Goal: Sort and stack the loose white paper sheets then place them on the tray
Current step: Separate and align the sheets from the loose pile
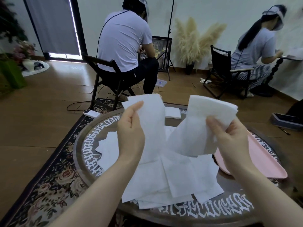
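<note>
Underfoot, a brown wood floor (41,112) carries a dark floral rug (54,177), and on the rug stands a round dark table (85,163) ringed with white ornamental lettering. At the far left, flowers and a white vase (27,63) sit by a grey door blind (54,25); further right a person in a white shirt (124,40) sits on a folding chair with back turned, then a tripod stand (168,46), pale pampas grass (195,40), and a second seated person (252,46) at a side table near the right wall. Loose white paper sheets (164,181) lie scattered and overlapping across the tabletop. The left hand (131,128) pinches one raised sheet (147,118) between thumb and curled fingers, holding it above the pile. The right hand (232,138) grips a thicker gathered stack (201,125), fingers curled round its edge, also lifted clear of the table. A small neat white stack (173,113) rests at the table's far rim, partly hidden behind the raised sheet. The pink tray (255,161) lies on the table's right side, its near end hidden by the right forearm. A white power bank (91,113) sits on the floor by the rug's far left edge, and a dark box (287,121) lies on the floor at the right.
</note>
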